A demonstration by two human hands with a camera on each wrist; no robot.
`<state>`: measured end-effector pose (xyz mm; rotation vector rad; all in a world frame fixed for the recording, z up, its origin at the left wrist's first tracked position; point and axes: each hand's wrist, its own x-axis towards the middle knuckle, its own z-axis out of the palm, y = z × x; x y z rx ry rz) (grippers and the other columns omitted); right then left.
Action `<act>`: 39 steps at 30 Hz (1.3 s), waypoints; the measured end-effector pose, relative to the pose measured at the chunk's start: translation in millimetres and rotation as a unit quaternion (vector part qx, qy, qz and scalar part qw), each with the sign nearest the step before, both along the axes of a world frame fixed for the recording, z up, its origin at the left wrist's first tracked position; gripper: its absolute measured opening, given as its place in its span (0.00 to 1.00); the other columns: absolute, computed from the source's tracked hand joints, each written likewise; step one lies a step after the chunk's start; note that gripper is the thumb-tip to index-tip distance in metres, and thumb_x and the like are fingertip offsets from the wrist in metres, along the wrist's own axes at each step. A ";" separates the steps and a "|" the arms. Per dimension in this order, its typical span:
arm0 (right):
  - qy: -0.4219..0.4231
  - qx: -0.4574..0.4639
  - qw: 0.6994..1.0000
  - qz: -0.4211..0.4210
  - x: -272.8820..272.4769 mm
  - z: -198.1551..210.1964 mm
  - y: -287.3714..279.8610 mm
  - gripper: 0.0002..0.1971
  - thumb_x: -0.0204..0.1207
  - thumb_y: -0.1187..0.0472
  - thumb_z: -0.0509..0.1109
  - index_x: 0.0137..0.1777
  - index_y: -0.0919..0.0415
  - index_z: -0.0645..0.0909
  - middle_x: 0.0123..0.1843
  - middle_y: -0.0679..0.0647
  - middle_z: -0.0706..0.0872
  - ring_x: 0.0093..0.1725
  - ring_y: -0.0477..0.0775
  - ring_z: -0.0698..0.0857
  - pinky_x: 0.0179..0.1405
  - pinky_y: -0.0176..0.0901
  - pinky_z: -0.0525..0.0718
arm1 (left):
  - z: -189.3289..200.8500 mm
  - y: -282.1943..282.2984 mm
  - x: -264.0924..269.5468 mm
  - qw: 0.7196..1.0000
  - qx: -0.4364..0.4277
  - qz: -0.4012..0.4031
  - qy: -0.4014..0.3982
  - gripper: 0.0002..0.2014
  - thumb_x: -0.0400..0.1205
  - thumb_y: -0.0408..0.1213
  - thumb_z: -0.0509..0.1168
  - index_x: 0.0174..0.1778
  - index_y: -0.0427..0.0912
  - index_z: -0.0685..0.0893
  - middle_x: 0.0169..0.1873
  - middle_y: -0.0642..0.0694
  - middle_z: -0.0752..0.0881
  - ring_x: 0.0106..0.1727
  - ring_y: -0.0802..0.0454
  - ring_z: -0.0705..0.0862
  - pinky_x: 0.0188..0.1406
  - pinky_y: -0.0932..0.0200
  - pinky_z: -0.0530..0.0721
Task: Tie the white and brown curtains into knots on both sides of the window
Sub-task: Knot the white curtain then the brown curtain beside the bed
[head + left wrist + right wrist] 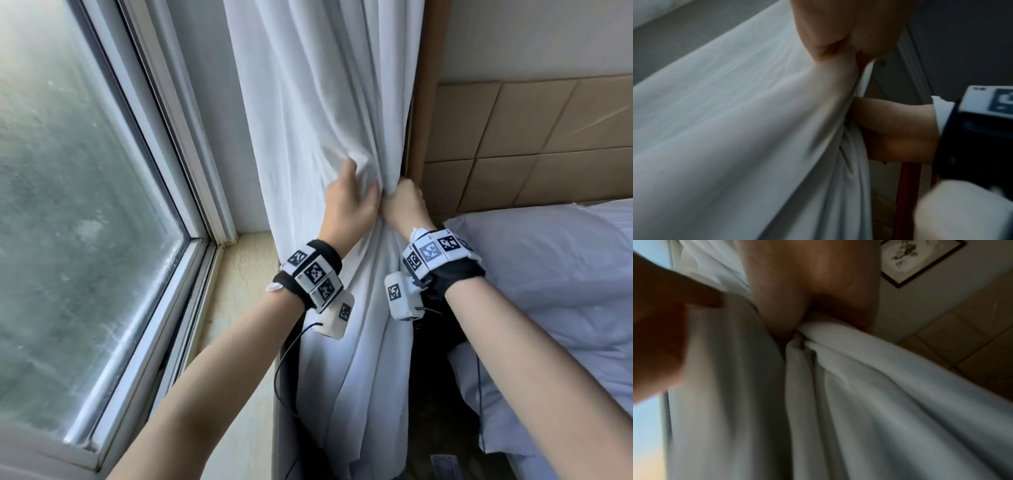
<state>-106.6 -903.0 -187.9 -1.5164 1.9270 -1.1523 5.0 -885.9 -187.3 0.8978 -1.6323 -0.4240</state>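
A white curtain [308, 102] hangs in folds right of the window, down past the sill. Behind its right edge shows a strip of brown curtain [426, 102]. My left hand [352, 198] grips a bunch of the white fabric at mid height, fingers curled into the cloth. Right beside it my right hand [404, 202] grips the gathered right edge of the same curtain. In the left wrist view the left hand [838, 40] pulls the white curtain [735, 129] taut. In the right wrist view the right hand [797, 296] pinches the white curtain [859, 386] into a tight gather.
The window [68, 205] fills the left, with a pale sill [239, 274] below it. A bed with white pillows [548, 291] stands at the right under a tan padded headboard [531, 144]. A framed picture [916, 259] hangs on the wall.
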 end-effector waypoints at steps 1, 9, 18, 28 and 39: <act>0.009 0.007 1.000 0.007 -0.6 -0.2 0.1 0.20 0.77 0.53 0.63 0.65 0.62 0.80 0.61 0.67 0.84 0.61 0.70 0.82 0.60 0.53 0.82 | 3.9 -3.3 -2.1 0.999 0.032 -0.019 -0.034 0.06 0.79 0.26 0.64 0.47 0.36 0.72 0.28 0.58 0.73 0.27 0.65 0.73 0.25 0.73 0.67; -0.070 0.059 0.986 0.138 -11.7 13.0 2.7 0.26 0.68 0.61 0.72 0.69 0.59 0.79 0.61 0.56 0.86 0.61 0.54 0.83 0.65 0.48 0.81 | 12.3 -9.4 7.1 0.973 0.164 -0.038 -0.160 0.17 0.81 0.33 0.61 0.26 0.42 0.67 0.24 0.49 0.72 0.25 0.54 0.70 0.18 0.70 0.65; -0.167 0.086 0.958 0.219 1.2 15.2 4.6 0.28 0.63 0.43 0.81 0.60 0.58 0.83 0.54 0.50 0.89 0.56 0.44 0.86 0.61 0.37 0.78 | -15.3 -17.3 13.9 0.924 0.095 -0.012 -0.371 0.06 0.73 0.32 0.49 0.39 0.37 0.71 0.33 0.42 0.72 0.36 0.35 0.79 0.34 0.53 0.70; -0.137 -0.040 0.982 0.120 9.3 2.1 9.4 0.05 0.76 0.56 0.72 0.40 0.55 0.82 0.41 0.49 0.86 0.45 0.48 0.86 0.50 0.42 0.83 | -25.4 -14.6 41.0 0.968 0.180 -0.112 -0.137 0.09 0.84 0.39 0.62 0.38 0.45 0.81 0.29 0.56 0.79 0.32 0.62 0.76 0.36 0.66 0.73; -0.186 -0.069 0.969 0.149 15.4 -6.9 20.2 0.07 0.76 0.60 0.72 0.52 0.59 0.85 0.46 0.48 0.89 0.50 0.44 0.87 0.55 0.37 0.83 | -22.3 -31.0 71.6 0.960 0.274 -0.046 0.037 0.28 0.83 0.50 0.65 0.78 0.49 0.67 0.67 0.48 0.79 0.61 0.59 0.80 0.56 0.68 0.77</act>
